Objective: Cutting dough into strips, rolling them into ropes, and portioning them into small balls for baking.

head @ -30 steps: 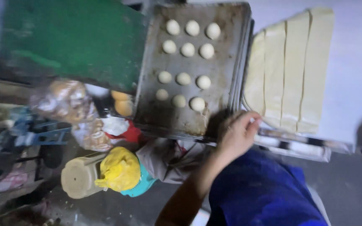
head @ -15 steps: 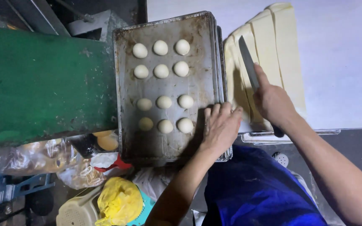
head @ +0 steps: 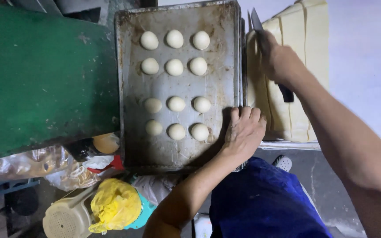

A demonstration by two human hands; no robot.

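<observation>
The left hand point(head: 243, 130) lies flat and open on the near right corner of the baking tray point(head: 131, 145), fingers spread, gripping nothing. Just beyond it, to the right of the tray, the right hand point(head: 281, 61) is closed round the dark handle of a knife point(head: 256, 21), whose blade points away over the dough slab point(head: 307, 53).

To cut well here, I judge the left hand should keep its weight on the tray so nothing slides, while the blade runs parallel to the cuts already scored in the slab and presses straight down, giving strips of even width.

The tray is worn and stained, and holds twelve small dough balls point(head: 175, 104) in four rows of three, all apart from each other; its near part is bare. Left of the tray, low in the picture, a yellow bag point(head: 113, 205) sits over a teal tub, beside a cream strainer point(head: 65, 218). What the tub holds is hidden.
</observation>
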